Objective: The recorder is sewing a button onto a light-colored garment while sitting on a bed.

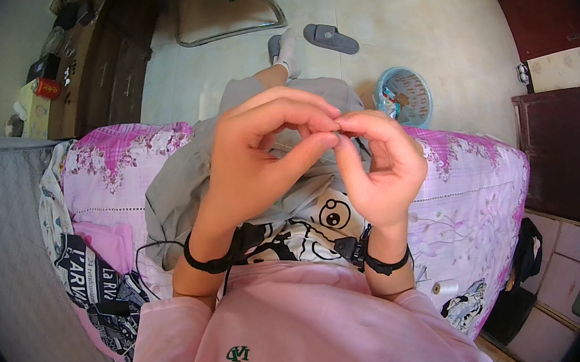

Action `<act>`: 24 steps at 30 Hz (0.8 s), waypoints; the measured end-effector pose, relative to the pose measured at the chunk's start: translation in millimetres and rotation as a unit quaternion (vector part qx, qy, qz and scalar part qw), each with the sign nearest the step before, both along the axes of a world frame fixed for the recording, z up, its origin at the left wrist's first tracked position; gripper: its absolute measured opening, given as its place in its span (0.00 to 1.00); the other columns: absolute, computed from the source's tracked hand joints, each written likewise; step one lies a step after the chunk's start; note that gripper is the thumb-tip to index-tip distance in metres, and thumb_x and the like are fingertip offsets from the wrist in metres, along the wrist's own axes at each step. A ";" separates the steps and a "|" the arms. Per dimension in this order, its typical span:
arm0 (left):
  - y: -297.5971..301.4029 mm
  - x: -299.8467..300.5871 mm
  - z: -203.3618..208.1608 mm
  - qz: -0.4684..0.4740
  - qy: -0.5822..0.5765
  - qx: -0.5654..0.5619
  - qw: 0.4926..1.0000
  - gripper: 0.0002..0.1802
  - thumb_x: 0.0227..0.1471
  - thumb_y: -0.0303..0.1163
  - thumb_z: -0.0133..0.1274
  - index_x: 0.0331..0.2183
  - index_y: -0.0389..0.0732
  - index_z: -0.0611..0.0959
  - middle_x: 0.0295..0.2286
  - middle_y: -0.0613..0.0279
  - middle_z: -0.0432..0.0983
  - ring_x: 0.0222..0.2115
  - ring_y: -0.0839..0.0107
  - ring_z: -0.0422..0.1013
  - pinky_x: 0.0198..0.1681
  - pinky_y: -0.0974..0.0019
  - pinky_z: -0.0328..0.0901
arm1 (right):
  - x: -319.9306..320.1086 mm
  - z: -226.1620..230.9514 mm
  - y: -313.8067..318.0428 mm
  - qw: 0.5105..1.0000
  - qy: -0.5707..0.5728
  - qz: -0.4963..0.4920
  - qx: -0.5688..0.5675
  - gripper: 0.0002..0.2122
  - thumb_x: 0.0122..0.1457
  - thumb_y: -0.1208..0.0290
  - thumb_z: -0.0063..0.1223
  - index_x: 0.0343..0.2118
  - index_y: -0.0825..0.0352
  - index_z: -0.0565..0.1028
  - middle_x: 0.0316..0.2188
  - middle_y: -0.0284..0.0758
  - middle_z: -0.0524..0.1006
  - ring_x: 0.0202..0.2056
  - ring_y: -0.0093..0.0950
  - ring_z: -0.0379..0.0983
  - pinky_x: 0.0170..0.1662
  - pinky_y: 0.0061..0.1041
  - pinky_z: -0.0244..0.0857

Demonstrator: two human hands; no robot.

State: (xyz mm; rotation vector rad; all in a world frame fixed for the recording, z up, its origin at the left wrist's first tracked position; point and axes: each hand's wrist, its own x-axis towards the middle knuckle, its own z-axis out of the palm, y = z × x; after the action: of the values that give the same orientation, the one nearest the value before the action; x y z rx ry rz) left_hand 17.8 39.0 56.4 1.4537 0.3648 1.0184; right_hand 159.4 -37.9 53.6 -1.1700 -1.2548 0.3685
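Observation:
In front of my lap, my left hand (pixel 251 146) and my right hand (pixel 384 169) meet at the fingertips. Thumb and forefinger of each are pinched together. Whatever lies between them is too small to make out. White cloth with a black cartoon print (pixel 311 233) lies across my lap beneath the hands, over grey trousers (pixel 182 183). A white spool of thread (pixel 446 287) rests on the bed to the right of my right forearm. Black straps circle both wrists.
I sit on a bed with a pink-and-purple floral sheet (pixel 467 210). Dark printed fabric (pixel 96 281) is bunched at the left. Ahead on the floor are a blue basket (pixel 426 88) with rubbish in it, a grey slipper (pixel 332 38) and a chair's metal frame (pixel 232 36).

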 end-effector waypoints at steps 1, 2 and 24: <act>-0.4 -1.3 -0.8 0.021 0.018 0.031 0.999 0.10 0.43 0.13 0.59 0.32 0.29 0.80 0.36 0.50 0.76 0.37 0.68 0.73 0.41 0.69 0.69 | -0.2 0.6 -1.5 1.000 0.004 0.002 -0.007 0.09 0.46 0.87 0.59 0.32 0.72 0.76 0.29 0.40 0.79 0.30 0.28 0.77 0.35 0.22 0.69; -1.0 -1.8 -1.1 0.041 0.037 0.063 0.997 0.10 0.43 0.12 0.59 0.32 0.29 0.80 0.36 0.50 0.76 0.37 0.68 0.74 0.41 0.68 0.70 | -0.5 1.1 -2.5 1.000 0.008 0.005 -0.014 0.09 0.46 0.87 0.58 0.32 0.72 0.77 0.29 0.41 0.79 0.30 0.29 0.77 0.36 0.22 0.69; -3.1 0.2 -10.6 0.202 0.150 0.281 0.926 0.16 0.31 0.22 0.69 0.29 0.37 0.83 0.28 0.60 0.75 0.23 0.73 0.71 0.24 0.75 0.65 | -10.1 -0.4 -3.2 0.972 0.216 0.008 -0.096 0.05 0.58 0.82 0.52 0.37 0.73 0.72 0.32 0.39 0.78 0.32 0.24 0.75 0.36 0.20 0.69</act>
State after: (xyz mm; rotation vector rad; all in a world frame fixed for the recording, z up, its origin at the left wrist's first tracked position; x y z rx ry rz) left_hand 18.0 35.9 45.8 2.1239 0.6498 1.2987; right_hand 149.3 -41.1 53.2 -1.1638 -0.8622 0.7289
